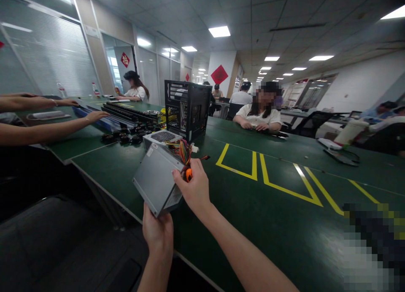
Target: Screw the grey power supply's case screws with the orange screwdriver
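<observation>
A grey metal power supply box [158, 177] is held tilted above the near edge of the green table. Its lower end rests in my left hand [157, 228], whose fingers are partly hidden beneath it. My right hand [194, 184] is closed at the box's right side, by an orange piece [189, 174] and a bundle of coloured cables [182, 150]. Behind this box lies a second grey unit with a vented top [163, 136]. A black open computer case [188, 108] stands upright just beyond.
Black fans [133, 132] and long black parts [126, 112] lie left on the green table [240, 216]. Another person's hands [95, 116] reach in from the left. A person [262, 110] sits across the table. Yellow tape [240, 172] marks the right side.
</observation>
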`<state>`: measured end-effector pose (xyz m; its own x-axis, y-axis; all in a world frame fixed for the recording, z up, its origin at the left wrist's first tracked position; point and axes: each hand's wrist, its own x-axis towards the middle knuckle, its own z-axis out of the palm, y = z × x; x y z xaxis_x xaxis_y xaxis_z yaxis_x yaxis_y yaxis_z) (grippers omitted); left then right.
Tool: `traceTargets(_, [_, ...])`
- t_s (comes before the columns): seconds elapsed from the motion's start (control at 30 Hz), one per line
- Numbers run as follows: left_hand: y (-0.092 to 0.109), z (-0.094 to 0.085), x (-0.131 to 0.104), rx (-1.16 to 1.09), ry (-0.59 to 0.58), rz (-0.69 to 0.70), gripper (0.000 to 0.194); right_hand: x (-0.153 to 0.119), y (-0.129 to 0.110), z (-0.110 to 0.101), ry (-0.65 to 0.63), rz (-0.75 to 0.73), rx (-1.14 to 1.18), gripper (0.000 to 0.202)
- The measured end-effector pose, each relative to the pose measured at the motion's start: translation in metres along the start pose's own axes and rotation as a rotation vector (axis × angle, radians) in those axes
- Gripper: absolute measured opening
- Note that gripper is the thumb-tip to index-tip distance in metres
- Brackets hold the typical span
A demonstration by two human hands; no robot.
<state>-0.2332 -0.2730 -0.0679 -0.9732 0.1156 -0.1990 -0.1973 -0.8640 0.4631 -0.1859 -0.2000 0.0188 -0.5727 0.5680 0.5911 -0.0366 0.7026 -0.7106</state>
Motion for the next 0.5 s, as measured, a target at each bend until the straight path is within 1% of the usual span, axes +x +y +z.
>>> traceTargets(0.07, [0.008, -0.006, 0.004, 0.014, -0.018, -0.034, 0.028, 0.001, -0.001, -0.001, -0.004, 0.001, 0.005, 0.019])
traceTargets(0.17, [0.033, -0.014, 0.010, 0.022, 0.009, -0.039, 0.026, 0.000, -0.002, -0.003, -0.009, -0.001, 0.005, 0.018])
traceTargets(0.27, [0.064, -0.019, 0.018, -0.027, 0.149, 0.059, 0.026, 0.000, -0.003, -0.003, -0.015, -0.005, -0.003, 0.018])
traceTargets(0.3, [0.073, -0.019, 0.020, -0.034, 0.185, 0.056, 0.027, 0.000, -0.003, -0.003, -0.016, -0.009, -0.006, 0.017])
traceTargets(0.33, [0.080, -0.020, 0.023, -0.040, 0.193, 0.052, 0.028, 0.000, -0.003, -0.002, -0.016, -0.014, -0.009, 0.017])
traceTargets(0.43, [0.091, -0.021, 0.030, -0.061, 0.060, 0.021, 0.033, -0.001, -0.004, -0.002, -0.015, -0.033, -0.021, 0.018])
traceTargets(0.5, [0.092, -0.022, 0.033, -0.023, 0.015, 0.052, 0.033, -0.002, -0.006, -0.001, -0.023, -0.044, -0.028, 0.018])
